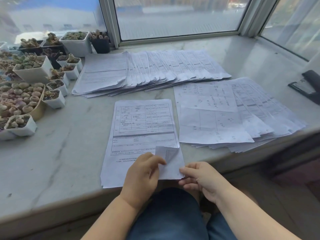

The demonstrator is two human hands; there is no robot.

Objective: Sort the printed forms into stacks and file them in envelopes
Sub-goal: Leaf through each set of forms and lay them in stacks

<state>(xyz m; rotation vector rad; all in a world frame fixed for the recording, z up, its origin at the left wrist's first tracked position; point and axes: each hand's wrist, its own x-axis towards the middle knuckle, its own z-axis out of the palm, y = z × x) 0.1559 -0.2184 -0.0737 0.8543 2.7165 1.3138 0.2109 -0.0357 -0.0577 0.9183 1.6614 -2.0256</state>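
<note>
A small stack of printed forms lies in front of me on the marble sill, its top sheet showing a table grid. That sheet's lower right corner is curled up. My left hand pinches the curled corner with thumb and fingers. My right hand pinches the stack's lower right edge. A long fanned row of forms lies behind. Another fanned pile, topped by handwritten sheets, lies to the right.
Many small pots of succulents crowd the left of the marble sill. A black stapler-like tool sits at the far right. Window frames close the back. My knees in blue jeans are below the sill's edge.
</note>
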